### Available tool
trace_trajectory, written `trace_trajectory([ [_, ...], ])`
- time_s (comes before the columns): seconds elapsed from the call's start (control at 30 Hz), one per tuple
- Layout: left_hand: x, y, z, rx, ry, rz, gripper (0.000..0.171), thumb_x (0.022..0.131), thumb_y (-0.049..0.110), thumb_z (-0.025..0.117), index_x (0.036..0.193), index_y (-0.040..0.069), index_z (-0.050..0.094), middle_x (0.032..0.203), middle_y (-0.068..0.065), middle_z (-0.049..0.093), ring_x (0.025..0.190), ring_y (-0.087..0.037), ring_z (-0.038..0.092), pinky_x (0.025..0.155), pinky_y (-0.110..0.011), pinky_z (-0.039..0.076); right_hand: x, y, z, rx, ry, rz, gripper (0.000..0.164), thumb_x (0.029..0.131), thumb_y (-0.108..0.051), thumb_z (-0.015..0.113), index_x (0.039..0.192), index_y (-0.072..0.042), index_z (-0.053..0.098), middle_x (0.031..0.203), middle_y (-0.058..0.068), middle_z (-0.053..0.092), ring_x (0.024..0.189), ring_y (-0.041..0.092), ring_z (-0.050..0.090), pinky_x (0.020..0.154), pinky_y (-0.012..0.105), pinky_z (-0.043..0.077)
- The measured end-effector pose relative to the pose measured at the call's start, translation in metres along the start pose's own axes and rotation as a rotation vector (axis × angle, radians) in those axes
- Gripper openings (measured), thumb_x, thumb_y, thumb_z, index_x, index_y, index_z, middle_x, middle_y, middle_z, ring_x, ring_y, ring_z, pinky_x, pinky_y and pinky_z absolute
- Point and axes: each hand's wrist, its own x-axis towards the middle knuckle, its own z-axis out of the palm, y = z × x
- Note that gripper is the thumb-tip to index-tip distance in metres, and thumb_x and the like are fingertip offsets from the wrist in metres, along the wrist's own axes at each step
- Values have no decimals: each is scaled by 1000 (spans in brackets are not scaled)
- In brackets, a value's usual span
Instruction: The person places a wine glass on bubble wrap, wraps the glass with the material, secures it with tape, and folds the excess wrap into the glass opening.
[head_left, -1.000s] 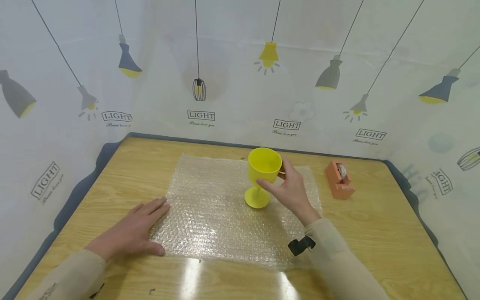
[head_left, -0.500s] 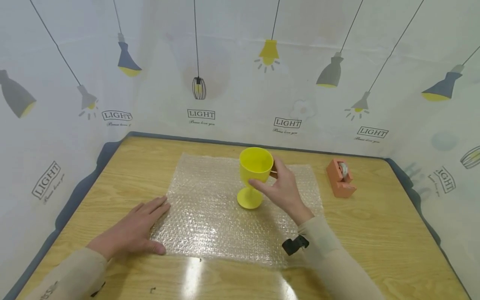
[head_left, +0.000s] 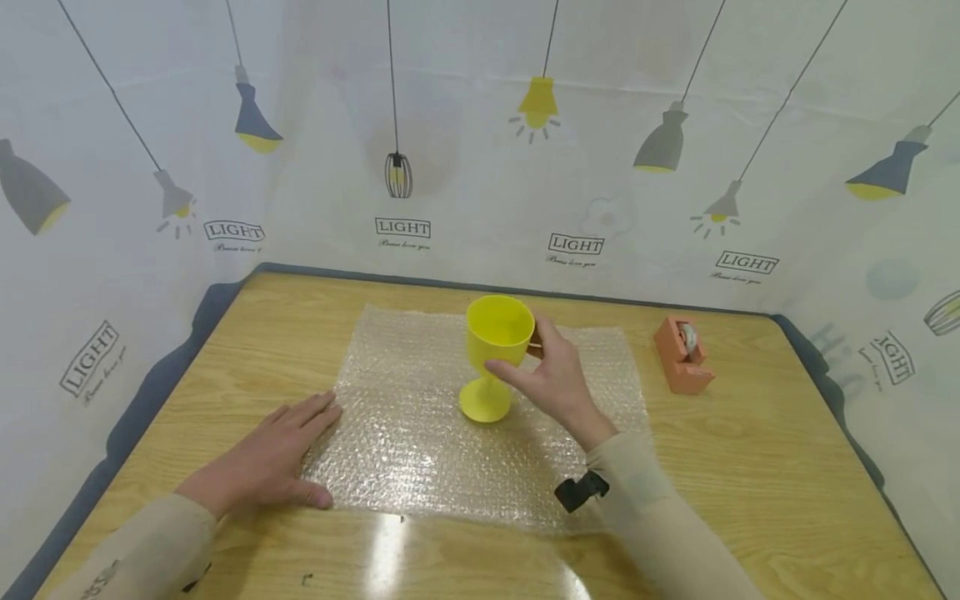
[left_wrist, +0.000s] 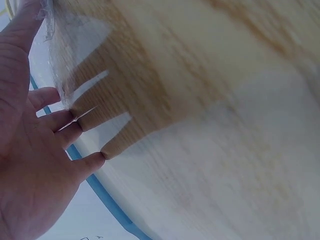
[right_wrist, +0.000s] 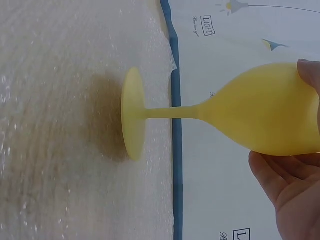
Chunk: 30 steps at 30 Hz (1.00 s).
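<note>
A yellow goblet [head_left: 491, 346] stands upright in my right hand [head_left: 558, 375], its foot over the sheet of bubble wrap [head_left: 405, 417]. Thumb and fingers grip the bowl from the right; in the right wrist view the goblet [right_wrist: 265, 110] shows its thin stem and round foot, with a shadow beneath. Whether the foot touches the wrap I cannot tell. My left hand [head_left: 270, 458] rests with straight fingers at the wrap's left edge. In the left wrist view the fingertips of that hand [left_wrist: 50, 145] touch the wooden table, close to the film's edge.
An orange tape dispenser [head_left: 682, 358] with a roll of tape stands right of the wrap on the wooden table [head_left: 765, 442]. Behind the table's blue-edged back and sides hangs a white curtain [head_left: 480, 150] printed with lamps.
My right hand has carried the goblet leftward over the bubble wrap, toward the sheet's middle. The left hand has stayed in place.
</note>
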Motion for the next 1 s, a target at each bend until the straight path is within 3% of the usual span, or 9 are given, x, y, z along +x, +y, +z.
trace_trajectory([
  [0.4,1,0,-1,9,-12,-6,126,71,81,69,156,-5,36,166,-28,25,150,-48,30,118,-72,25,2,-12,19,36,-44,-7,72,82,-22,89,141,-4,53,122,10,68,109,25,66,99,39,58],
  [1.0,3,-4,2,5,-18,-1,125,72,81,69,157,-4,35,166,-27,24,151,-47,28,118,-72,25,3,-24,43,31,-100,-25,73,83,-28,88,142,-5,52,124,5,69,111,21,67,97,36,59],
])
